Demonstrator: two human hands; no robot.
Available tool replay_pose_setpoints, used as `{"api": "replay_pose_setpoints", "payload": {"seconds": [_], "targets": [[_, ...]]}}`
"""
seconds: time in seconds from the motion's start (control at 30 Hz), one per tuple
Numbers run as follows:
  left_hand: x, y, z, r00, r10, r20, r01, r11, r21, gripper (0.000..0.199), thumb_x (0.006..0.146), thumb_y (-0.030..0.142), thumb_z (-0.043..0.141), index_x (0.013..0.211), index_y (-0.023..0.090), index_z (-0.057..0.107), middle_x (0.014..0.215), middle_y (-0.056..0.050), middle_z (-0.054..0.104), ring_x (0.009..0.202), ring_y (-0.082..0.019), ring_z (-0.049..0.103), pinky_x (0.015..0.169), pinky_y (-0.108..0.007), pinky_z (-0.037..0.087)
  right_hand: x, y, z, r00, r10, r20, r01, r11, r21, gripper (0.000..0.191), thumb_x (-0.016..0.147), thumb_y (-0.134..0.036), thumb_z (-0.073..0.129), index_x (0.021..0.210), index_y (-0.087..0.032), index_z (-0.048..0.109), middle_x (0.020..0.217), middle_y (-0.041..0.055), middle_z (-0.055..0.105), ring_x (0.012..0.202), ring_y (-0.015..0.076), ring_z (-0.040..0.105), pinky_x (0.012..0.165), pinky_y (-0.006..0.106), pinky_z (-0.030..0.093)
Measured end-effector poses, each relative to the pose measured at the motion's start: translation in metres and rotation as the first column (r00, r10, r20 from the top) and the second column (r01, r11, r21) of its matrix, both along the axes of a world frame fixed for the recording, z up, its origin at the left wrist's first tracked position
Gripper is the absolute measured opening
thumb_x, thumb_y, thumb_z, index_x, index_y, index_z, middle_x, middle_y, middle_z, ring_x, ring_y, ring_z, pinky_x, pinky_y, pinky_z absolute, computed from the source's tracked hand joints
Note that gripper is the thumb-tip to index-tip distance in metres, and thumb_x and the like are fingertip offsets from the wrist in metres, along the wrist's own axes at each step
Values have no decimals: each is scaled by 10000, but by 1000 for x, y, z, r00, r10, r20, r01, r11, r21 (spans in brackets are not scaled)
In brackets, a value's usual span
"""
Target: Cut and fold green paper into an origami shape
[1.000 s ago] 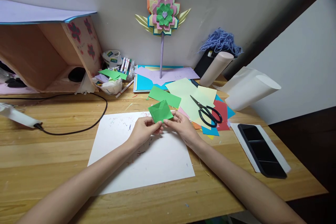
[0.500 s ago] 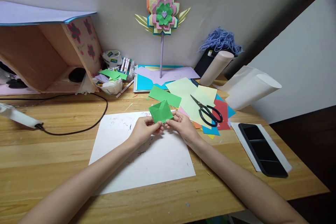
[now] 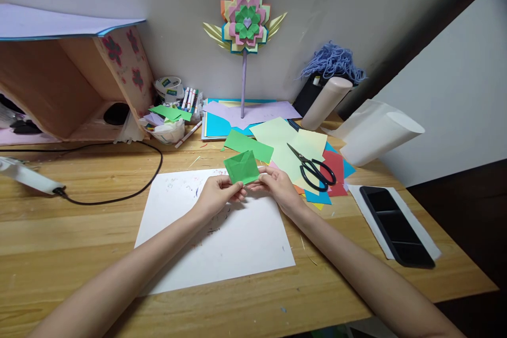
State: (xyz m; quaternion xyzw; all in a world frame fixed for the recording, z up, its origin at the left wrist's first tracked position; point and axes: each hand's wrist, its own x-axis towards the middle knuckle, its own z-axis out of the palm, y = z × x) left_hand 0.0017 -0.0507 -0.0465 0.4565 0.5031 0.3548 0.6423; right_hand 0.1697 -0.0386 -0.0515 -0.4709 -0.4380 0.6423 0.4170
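A small folded green paper (image 3: pixel 242 166) with crease lines is held up between my two hands, over the top edge of a white sheet (image 3: pixel 237 243). My left hand (image 3: pixel 222 191) pinches its lower edge between thumb and fingers. At its right corner, my right hand (image 3: pixel 274 184) grips it with thumb and fingertips. Just behind lies a flat green strip (image 3: pixel 249 146), partly over pale yellow paper (image 3: pixel 277 140). Black-handled scissors (image 3: pixel 312 168) rest on the coloured papers to the right of my right hand.
A paper flower (image 3: pixel 247 22) stands at the wall. Markers (image 3: pixel 190 99), tape and a scrap tub (image 3: pixel 170 131) sit back left, beside an open box (image 3: pixel 79 79). A cable curves at left. A phone (image 3: pixel 396 227) and paper rolls (image 3: pixel 327 101) are at right.
My right hand has shifted slightly right, from the paper's lower edge to its right corner. The green paper has turned a little.
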Motion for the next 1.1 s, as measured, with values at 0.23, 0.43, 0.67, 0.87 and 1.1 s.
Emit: {"api": "replay_pose_setpoints", "payload": {"seconds": [0.23, 0.43, 0.67, 0.87, 1.1], "targets": [[-2, 0, -1, 1000, 17, 22, -16, 1000, -25, 228, 696, 323, 664, 712, 97, 641, 703, -73, 682, 577, -120, 608, 603, -270, 505, 1, 1, -1, 999, 29, -35, -28, 1000, 12, 132, 743, -228, 514, 814, -175, 611, 714, 31, 706, 667, 161, 677, 676, 284, 550], [-2, 0, 1, 1000, -16, 13, 16, 1000, 0, 240, 700, 337, 665, 724, 99, 655, 718, -75, 683, 600, -125, 612, 609, -266, 505, 0, -2, -2, 998, 69, -1, -69, 997, 32, 253, 701, -322, 671, 889, -173, 592, 685, 14, 699, 637, 152, 672, 690, 286, 539], [-2, -2, 4, 999, -33, -6, 33, 999, 6, 297, 686, 379, 685, 766, 93, 669, 702, -74, 665, 590, -114, 588, 574, -239, 497, -2, -5, 3, 997, 71, 37, -73, 996, 56, 273, 658, -351, 705, 850, -189, 599, 688, -10, 694, 634, 150, 667, 697, 289, 531], [-1, -1, 5, 999, -19, 34, 19, 1000, -2, 321, 636, 395, 723, 728, 92, 668, 657, -60, 654, 568, -105, 572, 583, -239, 493, -1, -4, 5, 995, 94, 34, -95, 994, 48, 317, 641, -369, 709, 883, -198, 596, 706, -12, 693, 637, 155, 668, 712, 305, 536], [-5, 2, -1, 998, -59, 24, 60, 998, -32, 341, 639, 417, 719, 684, 86, 654, 607, -59, 643, 488, -86, 533, 486, -213, 438, 1, -2, 1, 987, 162, -10, -161, 985, 55, 329, 679, -378, 681, 954, -201, 639, 825, 15, 705, 698, 165, 677, 754, 309, 531]]}}
